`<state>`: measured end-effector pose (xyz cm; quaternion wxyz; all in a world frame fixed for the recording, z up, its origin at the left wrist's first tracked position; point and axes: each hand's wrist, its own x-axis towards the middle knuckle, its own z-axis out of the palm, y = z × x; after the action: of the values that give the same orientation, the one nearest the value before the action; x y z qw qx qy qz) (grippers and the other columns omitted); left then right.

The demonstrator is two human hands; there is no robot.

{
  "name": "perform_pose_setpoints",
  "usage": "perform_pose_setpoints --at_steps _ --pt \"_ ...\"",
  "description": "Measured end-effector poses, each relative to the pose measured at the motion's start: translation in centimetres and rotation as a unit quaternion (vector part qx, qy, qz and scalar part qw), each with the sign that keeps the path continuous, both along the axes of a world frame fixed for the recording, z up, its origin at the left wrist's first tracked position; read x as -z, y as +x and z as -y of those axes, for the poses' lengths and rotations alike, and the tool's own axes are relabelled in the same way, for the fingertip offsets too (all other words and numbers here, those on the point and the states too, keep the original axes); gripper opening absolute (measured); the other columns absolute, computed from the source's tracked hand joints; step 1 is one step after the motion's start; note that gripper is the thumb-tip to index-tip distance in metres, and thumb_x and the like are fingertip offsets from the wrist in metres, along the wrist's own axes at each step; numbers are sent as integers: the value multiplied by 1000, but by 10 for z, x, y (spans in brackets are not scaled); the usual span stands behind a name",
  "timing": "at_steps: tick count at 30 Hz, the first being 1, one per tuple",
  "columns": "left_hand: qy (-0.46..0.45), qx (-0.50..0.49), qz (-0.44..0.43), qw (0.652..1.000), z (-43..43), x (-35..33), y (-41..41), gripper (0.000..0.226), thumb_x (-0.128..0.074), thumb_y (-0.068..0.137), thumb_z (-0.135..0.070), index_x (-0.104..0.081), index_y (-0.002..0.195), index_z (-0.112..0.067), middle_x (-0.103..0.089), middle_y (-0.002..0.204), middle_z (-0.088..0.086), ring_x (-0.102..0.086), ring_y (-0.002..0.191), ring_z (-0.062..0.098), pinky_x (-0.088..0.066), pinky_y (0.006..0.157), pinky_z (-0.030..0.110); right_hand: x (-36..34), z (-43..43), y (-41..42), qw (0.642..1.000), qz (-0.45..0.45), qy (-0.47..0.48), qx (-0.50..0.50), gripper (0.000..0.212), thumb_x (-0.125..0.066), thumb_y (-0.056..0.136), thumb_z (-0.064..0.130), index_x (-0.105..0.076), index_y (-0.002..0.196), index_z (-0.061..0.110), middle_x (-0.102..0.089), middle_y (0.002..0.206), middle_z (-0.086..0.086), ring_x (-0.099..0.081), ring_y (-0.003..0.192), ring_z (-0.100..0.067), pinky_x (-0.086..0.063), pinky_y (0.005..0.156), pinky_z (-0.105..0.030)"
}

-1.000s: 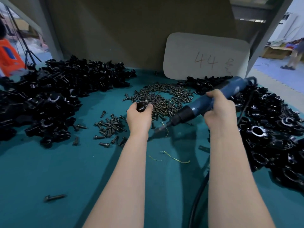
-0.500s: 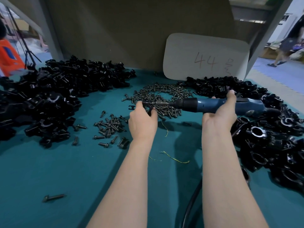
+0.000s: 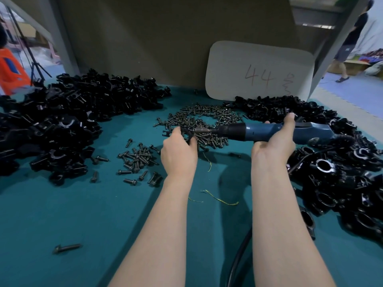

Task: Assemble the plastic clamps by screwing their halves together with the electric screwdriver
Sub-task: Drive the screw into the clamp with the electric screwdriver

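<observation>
i see a white card (image 3: 259, 69) marked 44 leaning on the brown back panel (image 3: 155, 38), yellow thread scraps (image 3: 219, 198) on the teal table cover (image 3: 72, 214), an orange object (image 3: 11, 71) beside a tripod (image 3: 37, 67) far left, and a person (image 3: 350, 40) far right.

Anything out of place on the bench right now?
Minor only: one lone screw lies at the front left of the mat, far from the screw piles, and yellowish strands lie on it near the middle. Nothing looks damaged.
</observation>
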<state>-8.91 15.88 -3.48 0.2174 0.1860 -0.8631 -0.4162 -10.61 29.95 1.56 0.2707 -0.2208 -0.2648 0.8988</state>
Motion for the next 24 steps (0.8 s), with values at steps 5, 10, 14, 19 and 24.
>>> perform_pose_setpoints --at_steps 5,10,14,19,24 --pt "-15 4 1 1000 0 0 0 39 -57 95 -34 -55 125 -10 -69 103 11 -65 92 32 -53 77 40 0 2 0 1000 -11 5 4 24 -65 90 28 -43 90 19 -55 88 4 -60 69 -7 -46 46 -13" --pt "0 -10 -19 1000 0 0 0 25 -57 94 -30 -58 104 -7 -68 88 8 -62 77 28 -43 64 31 3 7 -2 1000 -11 17 -9 31 -61 93 28 -39 110 14 -55 94 3 -63 77 -11 -49 52 -17" --pt "-8 -12 -16 1000 0 1 0 21 -58 92 -30 -58 96 -9 -61 77 3 -58 71 26 -39 62 29 5 7 -4 1000 -19 19 -4 26 -60 94 25 -39 104 15 -53 97 3 -63 81 -12 -50 54 -17" --pt "-19 -19 -11 1000 0 3 -2 19 -59 92 -30 -54 92 -11 -56 73 1 -52 66 24 -36 60 29 5 8 -4 1000 -26 16 1 22 -60 94 25 -39 94 18 -54 98 1 -62 80 -11 -50 51 -16" --pt "-24 -27 -9 999 1 4 -2 23 -59 92 -31 -54 93 -9 -55 73 3 -54 68 26 -38 59 30 6 12 -5 999 -41 8 5 19 -59 95 23 -41 94 18 -54 93 0 -61 76 -10 -48 48 -13"
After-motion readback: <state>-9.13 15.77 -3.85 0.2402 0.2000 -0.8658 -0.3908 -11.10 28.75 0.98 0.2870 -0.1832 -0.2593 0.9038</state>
